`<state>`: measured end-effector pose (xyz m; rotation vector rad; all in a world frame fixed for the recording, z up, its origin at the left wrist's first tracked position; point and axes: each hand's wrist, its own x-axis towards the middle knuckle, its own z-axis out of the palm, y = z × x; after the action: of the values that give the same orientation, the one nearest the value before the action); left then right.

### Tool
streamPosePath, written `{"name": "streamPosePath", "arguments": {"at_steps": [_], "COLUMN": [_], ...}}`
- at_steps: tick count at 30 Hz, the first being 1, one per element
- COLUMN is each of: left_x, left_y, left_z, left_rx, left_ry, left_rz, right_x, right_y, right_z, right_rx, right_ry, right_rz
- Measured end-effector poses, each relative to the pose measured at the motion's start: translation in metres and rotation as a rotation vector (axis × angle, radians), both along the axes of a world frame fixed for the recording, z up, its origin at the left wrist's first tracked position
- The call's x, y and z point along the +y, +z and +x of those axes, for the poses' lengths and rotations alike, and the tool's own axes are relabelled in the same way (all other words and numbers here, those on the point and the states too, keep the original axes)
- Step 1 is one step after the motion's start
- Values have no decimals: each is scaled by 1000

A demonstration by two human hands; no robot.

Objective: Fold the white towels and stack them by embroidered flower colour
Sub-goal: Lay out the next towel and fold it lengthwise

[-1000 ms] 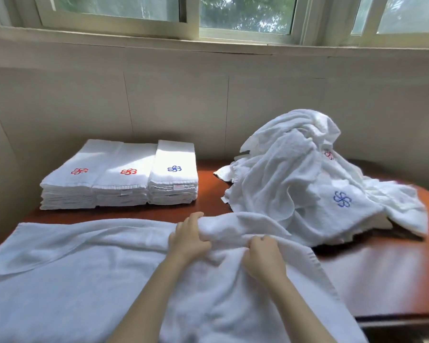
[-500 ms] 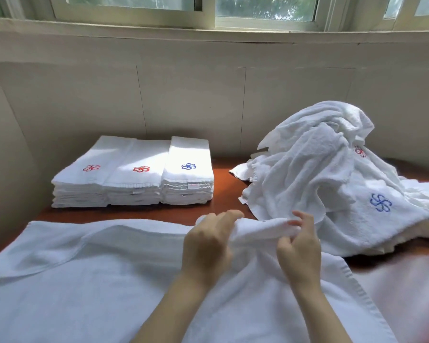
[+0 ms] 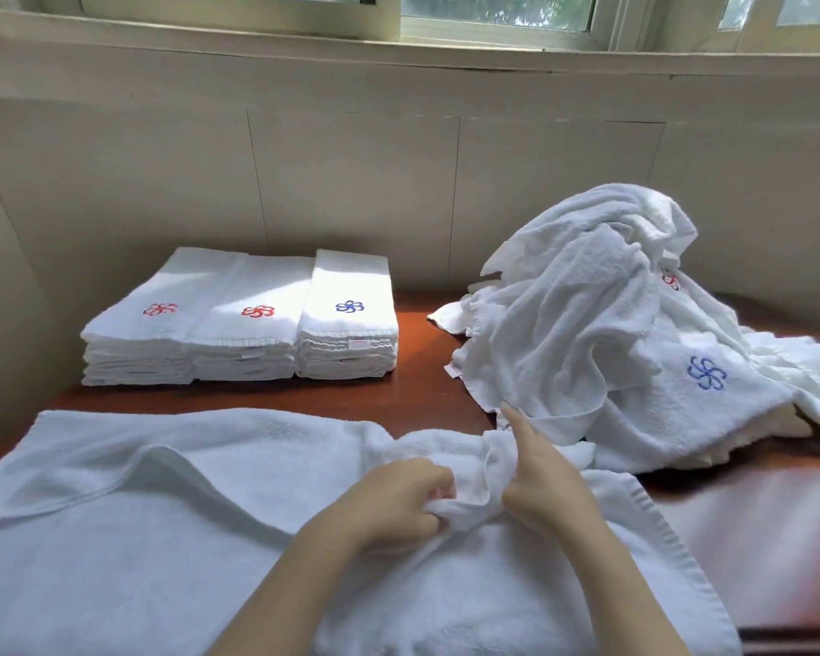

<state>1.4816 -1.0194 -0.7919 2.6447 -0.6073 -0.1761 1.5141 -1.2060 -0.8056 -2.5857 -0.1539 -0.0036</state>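
Observation:
A large white towel [image 3: 171, 537] lies spread across the near part of the table, bunched at its far right edge. My left hand [image 3: 394, 501] grips that bunched cloth with curled fingers. My right hand [image 3: 540, 485] holds the same fold just to the right, its index finger pointing up and away. At the back left stand three folded stacks: two with red flowers [image 3: 159, 309] [image 3: 257, 311] and one with a blue flower [image 3: 350, 306]. A loose pile of white towels [image 3: 588, 333] sits on the right, showing a blue flower [image 3: 706, 373] and a red flower [image 3: 671, 279].
The reddish wooden table [image 3: 422, 390] runs along a beige wall under a window [image 3: 493, 11]. Bare wood shows between the stacks and the pile and at the near right, where the table edge [image 3: 791, 632] ends.
My hands have drawn the bunched towel edge toward me and closer together. My right index finger now sticks out. The view has shifted slightly left and nearer.

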Motion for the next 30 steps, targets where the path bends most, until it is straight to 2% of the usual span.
{"name": "streamPosePath", "arguments": {"at_steps": [2,5,8,11,14,16,19,22,24,27,28,30], "left_x": [0,3,5,5,5,3,2,0,1,6,7,10], "left_y": [0,1,1,-2,-8,-9,-9,-6,1,13,15,15], "left_z": [0,-1,-3,-4,-2,1,6,9,9,3,1,1], "left_rx": [-7,18,51,48,11,-36,-152,-116,9,318,359,240], "left_ry": [-1,12,4,20,37,50,72,35,-15,-98,-93,54], "left_rz": [4,-33,-59,-99,-119,-87,83,104,-8,-308,-404,-541], "right_x": [-3,-8,-7,-7,-5,-6,-19,-43,-52,-55,-55,-56], "right_y": [4,6,0,-3,0,5,9,8,2,-4,-4,-5], "right_z": [-1,-2,-5,-4,-2,-3,-5,-15,-27,-34,-32,-23], "right_rx": [98,116,42,-139,-471,-602,-635,-655,-660,-616,-565,-407], "right_ry": [-10,-41,-56,-134,-286,-409,-601,-828,-906,-857,-810,-744], "right_rz": [-53,-73,-52,-18,338,623,1022,1296,1278,1032,914,666]}}
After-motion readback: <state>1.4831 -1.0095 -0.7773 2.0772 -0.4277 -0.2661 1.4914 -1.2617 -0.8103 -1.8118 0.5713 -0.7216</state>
